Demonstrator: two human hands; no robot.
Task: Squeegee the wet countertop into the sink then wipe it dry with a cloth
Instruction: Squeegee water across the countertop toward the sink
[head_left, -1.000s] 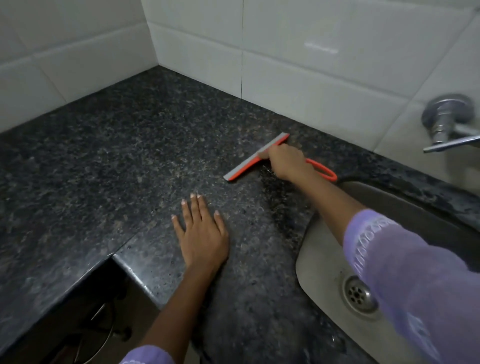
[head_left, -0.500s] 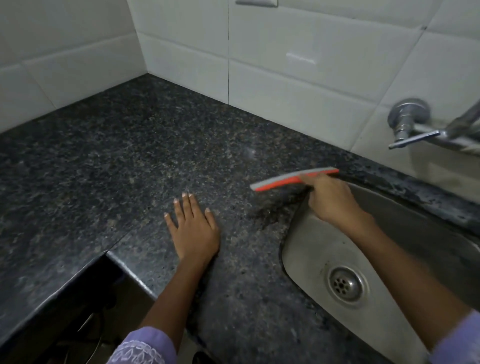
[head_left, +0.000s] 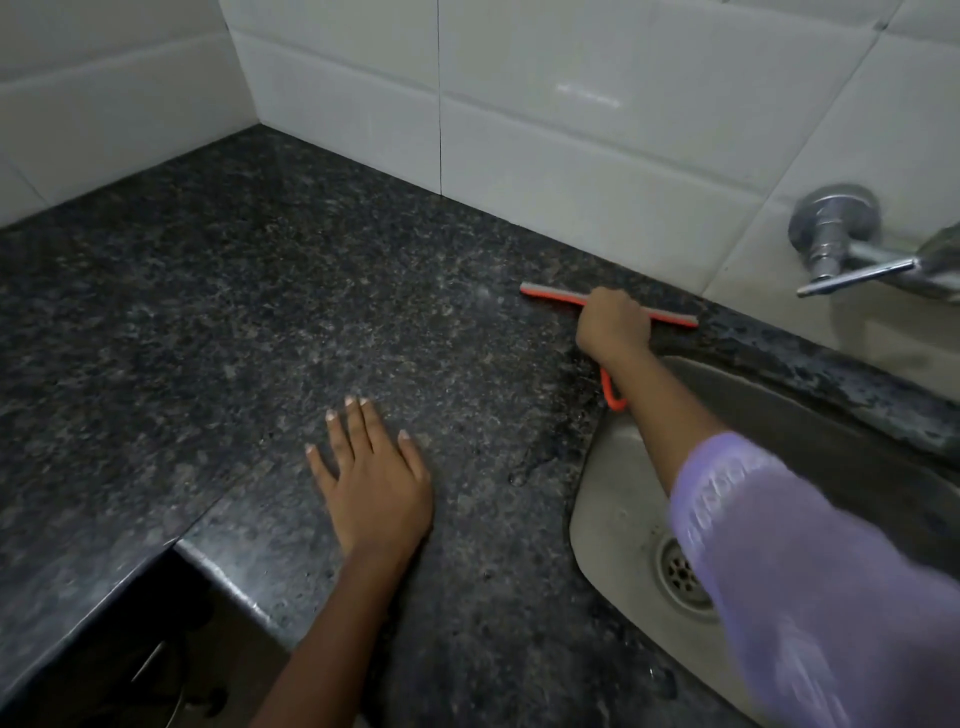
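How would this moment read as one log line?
right hand: grips orange squeegee by wall | left hand: flat on granite countertop | cloth: unseen

Showing orange-and-grey on the squeegee (head_left: 561, 297), speckled black-grey granite on the countertop (head_left: 291, 312), white on the wall tiles (head_left: 571, 104), lilac on the sleeve (head_left: 810, 561).

- My orange squeegee (head_left: 553, 294), grey blade down on the dark speckled desk (head_left: 260, 312), lies near the back wall
- Steel sink (head_left: 613, 509) sits just beside it
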